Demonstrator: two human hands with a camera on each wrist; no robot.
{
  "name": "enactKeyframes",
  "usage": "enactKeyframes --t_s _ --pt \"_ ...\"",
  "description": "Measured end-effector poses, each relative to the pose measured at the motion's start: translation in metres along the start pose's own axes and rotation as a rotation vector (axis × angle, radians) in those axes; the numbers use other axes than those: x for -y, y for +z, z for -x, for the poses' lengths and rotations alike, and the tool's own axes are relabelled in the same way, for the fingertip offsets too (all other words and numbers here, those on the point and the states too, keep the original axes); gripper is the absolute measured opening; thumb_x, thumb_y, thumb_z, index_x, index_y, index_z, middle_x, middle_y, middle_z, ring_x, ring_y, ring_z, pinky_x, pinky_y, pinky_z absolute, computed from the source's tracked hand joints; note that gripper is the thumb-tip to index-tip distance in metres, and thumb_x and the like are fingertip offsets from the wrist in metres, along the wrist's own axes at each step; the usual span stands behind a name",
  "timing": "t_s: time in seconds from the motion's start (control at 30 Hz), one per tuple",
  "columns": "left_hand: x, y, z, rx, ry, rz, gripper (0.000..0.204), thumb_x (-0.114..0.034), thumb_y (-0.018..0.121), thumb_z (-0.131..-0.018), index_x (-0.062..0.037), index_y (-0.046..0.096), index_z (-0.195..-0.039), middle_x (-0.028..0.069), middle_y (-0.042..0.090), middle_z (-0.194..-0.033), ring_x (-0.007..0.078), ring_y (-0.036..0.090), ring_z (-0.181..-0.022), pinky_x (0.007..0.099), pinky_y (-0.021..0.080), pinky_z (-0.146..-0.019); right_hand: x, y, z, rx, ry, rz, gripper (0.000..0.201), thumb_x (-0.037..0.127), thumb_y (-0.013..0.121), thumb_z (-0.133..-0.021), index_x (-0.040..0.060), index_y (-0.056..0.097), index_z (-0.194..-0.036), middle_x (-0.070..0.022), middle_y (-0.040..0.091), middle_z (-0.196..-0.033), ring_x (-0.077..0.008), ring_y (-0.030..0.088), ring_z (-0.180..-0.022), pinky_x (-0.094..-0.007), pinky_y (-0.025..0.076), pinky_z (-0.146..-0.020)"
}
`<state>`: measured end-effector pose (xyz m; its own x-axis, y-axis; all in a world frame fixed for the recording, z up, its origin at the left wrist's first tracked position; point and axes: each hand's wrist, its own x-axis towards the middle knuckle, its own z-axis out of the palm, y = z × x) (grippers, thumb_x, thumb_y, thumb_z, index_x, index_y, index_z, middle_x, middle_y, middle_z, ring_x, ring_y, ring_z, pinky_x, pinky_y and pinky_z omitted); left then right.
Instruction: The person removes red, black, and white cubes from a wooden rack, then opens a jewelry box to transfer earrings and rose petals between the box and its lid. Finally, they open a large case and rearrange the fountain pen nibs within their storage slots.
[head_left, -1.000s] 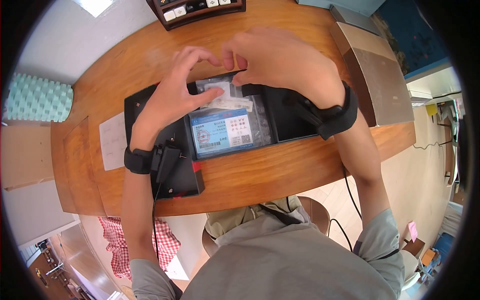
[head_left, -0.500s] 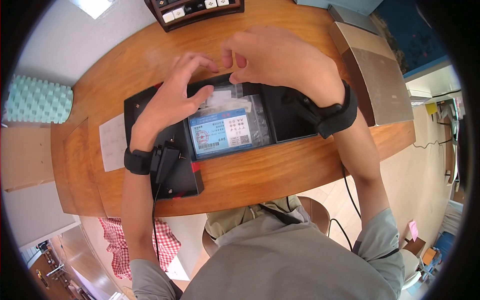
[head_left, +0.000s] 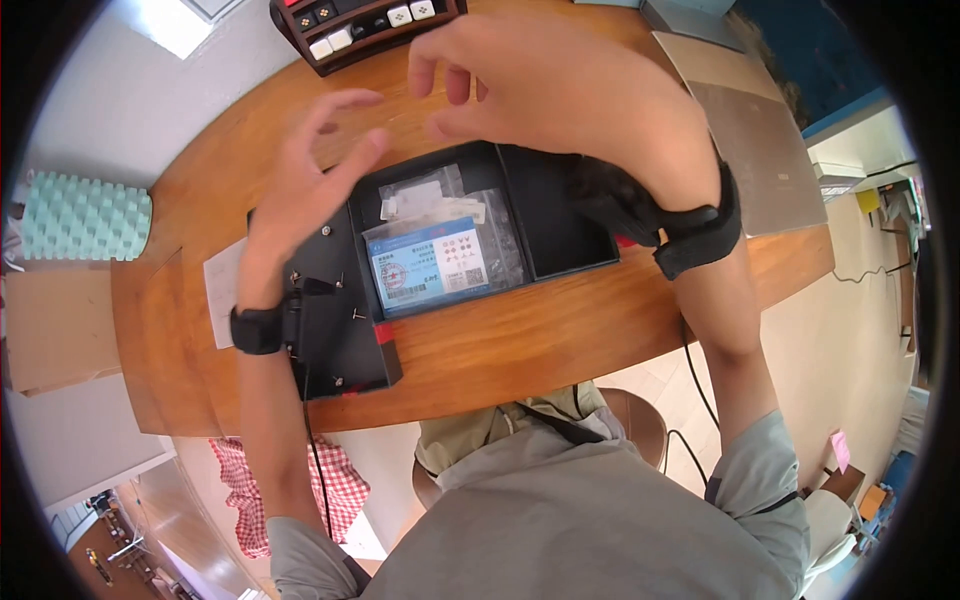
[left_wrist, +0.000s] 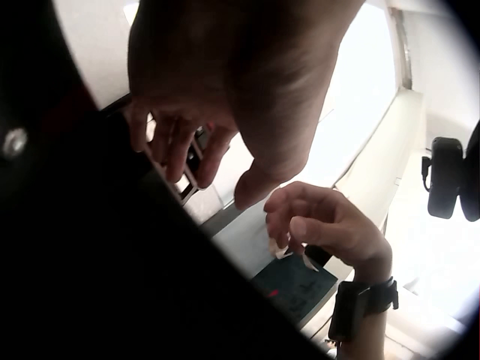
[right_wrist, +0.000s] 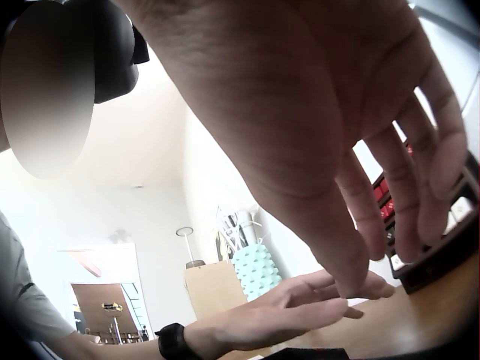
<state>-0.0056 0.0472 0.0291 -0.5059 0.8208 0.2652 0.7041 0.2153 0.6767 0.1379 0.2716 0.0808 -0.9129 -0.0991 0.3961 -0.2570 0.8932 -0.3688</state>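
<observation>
Now both hands raised, plastic packet (head_left: 440,245) below, untouched.

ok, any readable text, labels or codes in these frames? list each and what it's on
Nothing reads letter for letter.
Blue and white card in the clear bag in the black box: printed lines, a red round stamp, a barcode and a QR code, all too small to read.
Small white label on the clear bag behind it: blurred.
White keys in the dark wooden tray: marks too small to read.
Paper sheet at the box's left: no print that can be read.
Wrist views: no text.
</observation>
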Motion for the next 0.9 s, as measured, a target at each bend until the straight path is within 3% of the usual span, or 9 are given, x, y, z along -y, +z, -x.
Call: enactKeyframes --t_s 0.07,0.13,0.27,0.37,0.43,0.63,0.77,0.83,0.9 --pt "-0.011 -0.028 0.000 -0.016 -0.022 -0.048 0.041 -0.032 0.069 -0.098 -0.0083 0.063 -0.131 0.0055 0.067 -0.132 0.0196 0.059 -0.124 0.0392 0.039 -0.113 0.010 -0.015 0.004 -0.086 -0.049 -0.053 0.022 0.025 0.073 -0.086 0.0087 0.072 -0.101 -0.0127 0.072 -0.092 -0.0336 0.069 -0.090 -0.0427 0.053 -0.079" --pt "-0.023 -0.064 0.007 0.017 -0.111 -0.060 0.042 -0.029 0.069 -0.099 -0.0070 0.062 -0.134 0.0055 0.066 -0.134 0.0190 0.057 -0.126 0.0394 0.038 -0.114 0.029 -0.050 0.005 0.139 -0.033 -0.125 0.026 0.014 0.066 -0.093 -0.0020 0.069 -0.113 -0.0198 0.073 -0.099 -0.0344 0.071 -0.094 -0.0386 0.055 -0.082" --pt "-0.006 -0.116 0.052 0.066 -0.312 -0.191 0.042 -0.023 0.065 -0.102 -0.0065 0.058 -0.140 0.0059 0.061 -0.144 0.0191 0.053 -0.135 0.0376 0.037 -0.116 0.029 -0.070 0.000 0.233 0.046 -0.244 0.026 0.017 0.064 -0.094 -0.0013 0.069 -0.112 -0.0190 0.074 -0.101 -0.0362 0.070 -0.098 -0.0403 0.055 -0.085" --pt "0.026 -0.136 0.102 0.076 -0.426 -0.321 0.054 -0.024 0.076 -0.093 -0.0077 0.058 -0.142 0.0069 0.061 -0.145 0.0209 0.053 -0.136 0.0398 0.037 -0.116 0.032 -0.072 0.009 0.170 0.074 -0.208 0.029 0.021 0.065 -0.095 -0.0009 0.070 -0.112 -0.0188 0.074 -0.100 -0.0359 0.070 -0.098 -0.0400 0.055 -0.085" --pt "0.037 -0.141 0.131 0.229 -0.549 -0.364 0.085 -0.024 0.089 -0.080 -0.0106 0.048 -0.153 0.0078 0.051 -0.156 0.0240 0.044 -0.147 0.0410 0.033 -0.121 0.033 -0.069 0.012 0.085 0.065 -0.146 0.032 0.026 0.066 -0.095 -0.0008 0.070 -0.112 -0.0190 0.074 -0.100 -0.0357 0.070 -0.098 -0.0393 0.055 -0.085" --pt "0.048 -0.130 0.159 0.318 -0.517 -0.300 0.134 -0.030 0.101 -0.053 -0.0128 0.028 -0.164 0.0090 0.025 -0.171 0.0270 0.017 -0.160 0.0446 0.020 -0.129 0.048 -0.078 0.003 0.175 0.202 -0.175 0.035 0.030 0.067 -0.096 -0.0009 0.071 -0.112 -0.0174 0.075 -0.099 -0.0346 0.071 -0.096 -0.0376 0.055 -0.084" --pt "0.054 -0.130 0.156 0.345 -0.464 -0.310 0.138 -0.030 0.102 -0.050 -0.0125 0.027 -0.164 0.0105 0.022 -0.172 0.0289 0.014 -0.160 0.0443 0.020 -0.129 0.049 -0.075 -0.001 0.193 0.255 -0.105 0.034 0.028 0.067 -0.096 -0.0010 0.070 -0.113 -0.0167 0.075 -0.099 -0.0338 0.071 -0.095 -0.0373 0.055 -0.083" --pt "0.053 -0.129 0.155 0.372 -0.443 -0.338 0.140 -0.031 0.103 -0.047 -0.0129 0.027 -0.164 0.0114 0.021 -0.172 0.0298 0.016 -0.160 0.0446 0.019 -0.129 0.031 -0.082 -0.006 0.318 0.128 -0.310 0.034 0.026 0.067 -0.096 -0.0012 0.069 -0.115 -0.0164 0.075 -0.100 -0.0334 0.071 -0.094 -0.0372 0.055 -0.082" --pt "0.050 -0.128 0.155 0.374 -0.461 -0.348 0.139 -0.029 0.103 -0.048 -0.0129 0.027 -0.164 0.0117 0.022 -0.172 0.0303 0.017 -0.160 0.0451 0.020 -0.129 0.035 -0.080 -0.001 0.285 0.132 -0.258 0.033 0.025 0.067 -0.095 -0.0011 0.069 -0.116 -0.0163 0.075 -0.100 -0.0333 0.071 -0.094 -0.0370 0.055 -0.082"
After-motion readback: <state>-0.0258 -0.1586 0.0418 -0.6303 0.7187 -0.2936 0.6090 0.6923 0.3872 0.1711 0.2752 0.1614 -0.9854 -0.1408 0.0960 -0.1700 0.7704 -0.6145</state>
